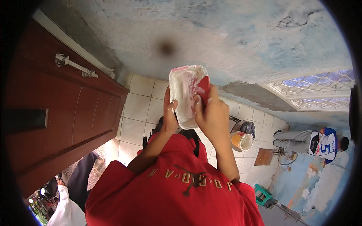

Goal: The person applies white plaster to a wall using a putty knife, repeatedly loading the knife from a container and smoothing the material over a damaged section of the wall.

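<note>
My left hand (pixel 171 116) grips a white rectangular tray (pixel 176 90) by its left side, with the thumb over the rim. Whitish paste with pink-red streaks coats the inside of the tray. In my right hand (pixel 213 116) is a red scraper (pixel 204 87), its blade smeared with white and held against the paste near the tray's right wall. Pale smudges mark the fingers of both hands. The fingers under the tray are hidden.
Ahead stands a patchy blue-white wall (pixel 226 41) with a grilled window (pixel 316 88). A brown door (pixel 68 98) is on the left. Right, on the tiled floor (pixel 137 107), are a bucket (pixel 242 141), a green stool (pixel 263 194) and another person (pixel 326 145); someone in white (pixel 68 207) is lower left.
</note>
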Available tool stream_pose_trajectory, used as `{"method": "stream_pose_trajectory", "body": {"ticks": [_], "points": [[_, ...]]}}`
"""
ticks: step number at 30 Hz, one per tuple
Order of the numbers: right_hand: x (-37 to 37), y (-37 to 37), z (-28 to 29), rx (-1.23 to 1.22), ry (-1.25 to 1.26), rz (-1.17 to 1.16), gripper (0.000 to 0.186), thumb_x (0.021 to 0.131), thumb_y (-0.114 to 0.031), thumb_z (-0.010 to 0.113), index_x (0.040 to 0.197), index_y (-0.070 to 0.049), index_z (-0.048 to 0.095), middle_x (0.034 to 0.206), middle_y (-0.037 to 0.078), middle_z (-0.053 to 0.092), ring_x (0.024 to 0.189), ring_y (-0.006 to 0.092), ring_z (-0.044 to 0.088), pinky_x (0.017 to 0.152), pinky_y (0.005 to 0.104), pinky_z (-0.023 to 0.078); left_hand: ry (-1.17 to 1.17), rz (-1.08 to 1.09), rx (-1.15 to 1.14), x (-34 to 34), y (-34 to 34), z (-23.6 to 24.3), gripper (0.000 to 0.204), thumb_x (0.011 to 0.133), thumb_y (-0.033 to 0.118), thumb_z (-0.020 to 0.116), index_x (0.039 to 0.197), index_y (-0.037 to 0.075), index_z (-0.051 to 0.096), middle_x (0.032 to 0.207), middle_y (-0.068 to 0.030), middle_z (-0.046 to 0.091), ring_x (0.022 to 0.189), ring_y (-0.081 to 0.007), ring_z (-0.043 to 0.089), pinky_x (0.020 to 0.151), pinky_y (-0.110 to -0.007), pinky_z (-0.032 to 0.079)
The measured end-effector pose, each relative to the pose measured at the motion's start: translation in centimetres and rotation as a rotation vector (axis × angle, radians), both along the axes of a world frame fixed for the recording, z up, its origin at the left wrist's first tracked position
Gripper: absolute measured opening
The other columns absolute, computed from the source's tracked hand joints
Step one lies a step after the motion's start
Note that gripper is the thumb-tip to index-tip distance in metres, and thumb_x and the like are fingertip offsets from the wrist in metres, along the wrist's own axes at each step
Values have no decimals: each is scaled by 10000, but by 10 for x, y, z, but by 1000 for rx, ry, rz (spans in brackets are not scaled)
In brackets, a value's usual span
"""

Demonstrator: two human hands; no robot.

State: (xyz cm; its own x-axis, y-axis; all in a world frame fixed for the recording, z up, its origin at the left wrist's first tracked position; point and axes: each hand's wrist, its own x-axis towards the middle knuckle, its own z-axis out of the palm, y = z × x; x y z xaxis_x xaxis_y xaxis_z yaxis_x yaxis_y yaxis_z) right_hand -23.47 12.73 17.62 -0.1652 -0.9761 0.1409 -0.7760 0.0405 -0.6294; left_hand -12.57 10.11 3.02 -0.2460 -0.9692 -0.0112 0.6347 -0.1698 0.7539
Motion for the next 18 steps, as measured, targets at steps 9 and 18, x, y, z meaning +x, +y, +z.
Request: {"method": "stream_pose_trajectory", "body": {"ticks": [9, 18], "points": [[-5, -18, 6, -67, 37, 7, 289, 867, -51, 613, 1101, 40, 469, 767, 272, 644, 687, 462, 639, 610, 509, 511, -163, 14, -104, -2, -22, 2, 809, 889, 362, 491, 1534, -38, 213, 1572, -179, 276, 1452, -293, 262, 1185, -405, 203], [-25, -35, -16, -102, 157, 10, 262, 863, -58, 627, 1082, 9, 500, 779, 213, 649, 693, 418, 640, 596, 483, 495, -137, -6, -111, -2, -27, 11, 804, 855, 237, 491, 1536, -59, 184, 1566, -196, 290, 1455, -297, 275, 1191, -394, 201]]}}
